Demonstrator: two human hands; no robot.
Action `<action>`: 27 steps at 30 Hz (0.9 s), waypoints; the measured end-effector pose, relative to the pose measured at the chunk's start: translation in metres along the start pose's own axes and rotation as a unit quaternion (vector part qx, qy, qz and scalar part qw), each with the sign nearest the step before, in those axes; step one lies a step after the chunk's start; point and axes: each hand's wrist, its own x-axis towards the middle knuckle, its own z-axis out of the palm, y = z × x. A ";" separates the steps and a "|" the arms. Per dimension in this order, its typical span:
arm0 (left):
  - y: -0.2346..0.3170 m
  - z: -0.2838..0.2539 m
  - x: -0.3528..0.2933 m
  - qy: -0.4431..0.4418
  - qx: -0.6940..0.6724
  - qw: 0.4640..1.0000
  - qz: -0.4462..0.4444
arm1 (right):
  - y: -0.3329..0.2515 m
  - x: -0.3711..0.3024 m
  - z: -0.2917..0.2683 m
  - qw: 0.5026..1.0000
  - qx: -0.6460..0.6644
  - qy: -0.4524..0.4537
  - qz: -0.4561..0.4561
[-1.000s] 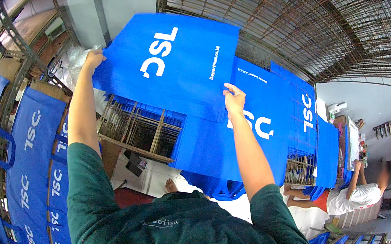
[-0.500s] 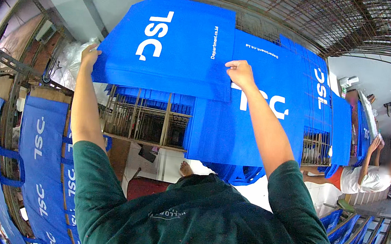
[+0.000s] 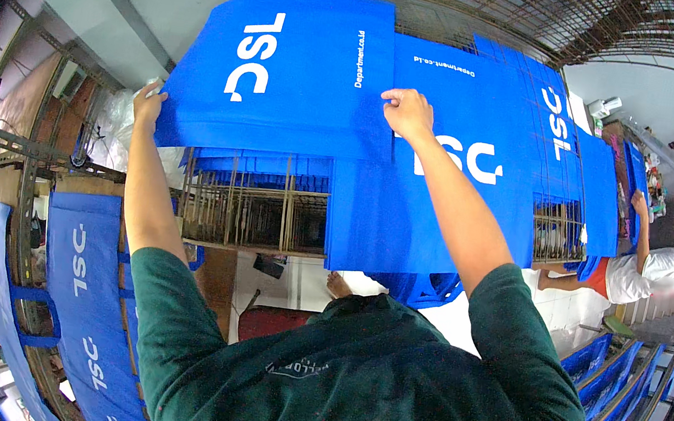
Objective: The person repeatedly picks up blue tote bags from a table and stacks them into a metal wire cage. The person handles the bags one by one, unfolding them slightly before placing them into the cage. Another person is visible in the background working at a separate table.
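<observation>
A blue fabric panel (image 3: 309,93) with white print lies across a wire rack, stretched between my two hands. My left hand (image 3: 148,106) pinches its left edge near the lower corner. At its right edge my right hand (image 3: 409,116) is closed, thumb and finger pinching the cloth. Directly beneath and to the right, a second blue printed panel (image 3: 454,216) covers the rack and hangs over its front. More blue pieces (image 3: 250,164) show in a layered stack under the held panel.
The wire drying rack (image 3: 257,209) has open grid tiers. Blue bags with handles (image 3: 82,263) lie on a metal frame at left. Another rack with blue pieces (image 3: 619,380) stands at lower right. A person in a white shirt (image 3: 653,275) works at far right, arms raised.
My hands keep their pinch on the panel, which looks nearly unmoved on the rack. The view has shifted slightly. The other person has spread their arms, one hand lifted higher.
</observation>
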 end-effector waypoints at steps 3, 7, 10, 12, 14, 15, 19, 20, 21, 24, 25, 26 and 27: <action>-0.012 -0.003 0.006 0.006 0.019 1.000 -0.021 | 0.003 0.001 0.003 1.000 -0.012 -0.010 -0.017; -0.031 -0.008 0.019 0.011 0.048 0.999 0.006 | 0.005 0.007 0.004 0.999 -0.031 -0.033 -0.021; -0.035 -0.010 0.015 0.086 0.058 0.994 0.023 | 0.002 0.006 -0.003 0.998 -0.040 -0.023 -0.031; -0.023 -0.013 -0.006 0.125 0.063 0.990 0.027 | 0.002 0.006 -0.016 0.998 -0.006 0.050 -0.022; -0.026 -0.027 -0.033 0.159 -0.004 0.985 0.070 | 0.004 0.002 -0.041 0.993 0.069 0.087 -0.040; -0.022 -0.029 -0.055 0.164 -0.060 0.979 0.104 | 0.019 0.002 -0.052 0.985 0.114 0.113 -0.068; -0.060 -0.061 -0.149 0.248 -0.121 0.940 0.200 | 0.099 -0.028 -0.139 0.958 0.206 0.177 -0.096; -0.088 -0.074 -0.177 0.314 0.017 0.941 0.123 | 0.131 -0.037 -0.164 0.943 0.216 0.224 -0.120; -0.053 -0.050 -0.226 0.357 0.005 0.925 0.126 | 0.171 -0.056 -0.193 0.926 0.265 0.259 -0.075; -0.164 -0.068 -0.324 0.469 0.124 0.870 0.090 | 0.279 -0.101 -0.274 0.859 0.299 0.414 0.045; -0.161 -0.045 -0.362 0.470 0.034 0.872 0.133 | 0.320 -0.125 -0.300 0.814 0.320 0.480 0.076; -0.199 -0.050 -0.396 0.485 0.114 0.866 0.053 | 0.370 -0.140 -0.318 0.773 0.344 0.523 0.104; -0.223 -0.039 -0.429 0.469 0.136 0.872 -0.016 | 0.438 -0.159 -0.333 0.746 0.318 0.568 0.141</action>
